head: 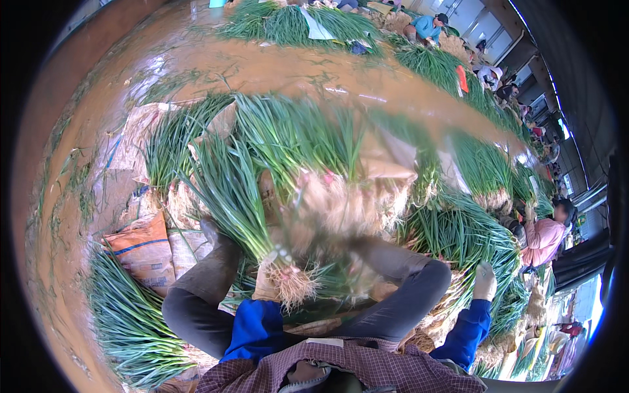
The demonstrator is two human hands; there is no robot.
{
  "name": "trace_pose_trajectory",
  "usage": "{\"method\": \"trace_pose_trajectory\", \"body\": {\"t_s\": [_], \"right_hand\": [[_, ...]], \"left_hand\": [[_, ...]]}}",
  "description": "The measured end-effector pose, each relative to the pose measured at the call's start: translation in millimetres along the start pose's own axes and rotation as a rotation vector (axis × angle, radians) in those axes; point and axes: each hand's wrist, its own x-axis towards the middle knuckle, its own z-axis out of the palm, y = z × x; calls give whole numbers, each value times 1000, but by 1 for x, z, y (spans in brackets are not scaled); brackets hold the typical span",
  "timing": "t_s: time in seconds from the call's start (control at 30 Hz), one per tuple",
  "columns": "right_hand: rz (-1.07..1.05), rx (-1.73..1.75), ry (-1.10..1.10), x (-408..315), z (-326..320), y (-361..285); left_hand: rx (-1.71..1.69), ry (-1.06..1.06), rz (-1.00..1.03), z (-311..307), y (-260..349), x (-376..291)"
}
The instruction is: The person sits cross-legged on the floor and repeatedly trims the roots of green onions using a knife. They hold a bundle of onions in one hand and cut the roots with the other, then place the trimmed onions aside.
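Observation:
My left hand, in a pale glove and blue sleeve, grips a bunch of green onions near its white stems. The leaves point up and away from me, and the stringy roots hang towards my lap. On the right, my right hand, also gloved, lies against a large heap of green onions. Its fingertips are partly lost among the leaves, so whether they hold anything is unclear. Ahead of my crossed legs lies a row of bunched green onions, with roots turned towards me and partly blurred.
Another green onion pile lies by my left knee, beside an orange woven sack. Muddy, wet floor stretches beyond the row. A person in pink sits at the right, and several others work among piles farther off.

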Motion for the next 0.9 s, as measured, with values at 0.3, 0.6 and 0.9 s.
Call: {"method": "trace_pose_trajectory", "body": {"t_s": [0.3, 0.6, 0.9], "right_hand": [[-579, 171, -580, -9, 204, -399], [-556, 599, -551, -40, 264, -322], [-1061, 100, -243, -59, 238, -418]], "left_hand": [[-53, 150, 20, 33, 2, -9], [-139, 40, 94, 35, 8, -6], [-145, 138, 70, 42, 6, -8]]}}
